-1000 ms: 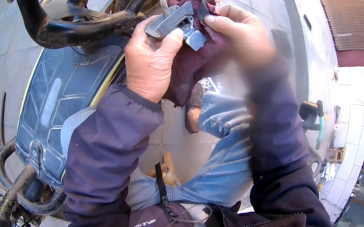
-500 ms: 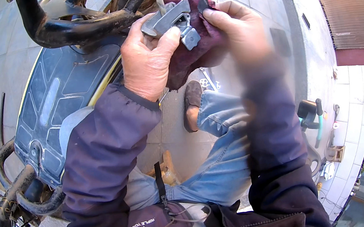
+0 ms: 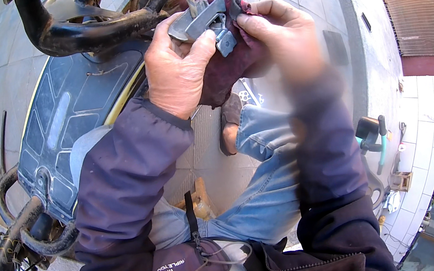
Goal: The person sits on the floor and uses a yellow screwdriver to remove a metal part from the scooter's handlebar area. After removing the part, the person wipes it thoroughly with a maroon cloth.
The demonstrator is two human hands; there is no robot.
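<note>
My left hand [image 3: 177, 70] grips a grey bracket-like part [image 3: 198, 21] with a small hinged tab [image 3: 225, 42] hanging from its right side and a pale strap running up from it. My right hand [image 3: 282, 30] is closed on a crumpled maroon cloth [image 3: 227, 73] and a narrow dark grey strip [image 3: 235, 1], thumb over the strip beside the part. The cloth hangs below both hands. Just left of them is a dusty black tube frame [image 3: 91, 33] of a vehicle. The right wrist is blurred.
A dark footboard [image 3: 67, 114] with a yellow edge is at left, beside more tubing [image 3: 31, 207]. Below are my jeans-clad leg [image 3: 258, 174], a shoe [image 3: 229, 116] and wrenches [image 3: 244, 88] on paving. Equipment with a teal handle [image 3: 383, 142] and a shuttered wall [image 3: 417, 10] are at right.
Both hands have shifted slightly up and left with the grey part. The cloth's lower edge has risen since a second ago, showing more of the wrenches. Both grips hold.
</note>
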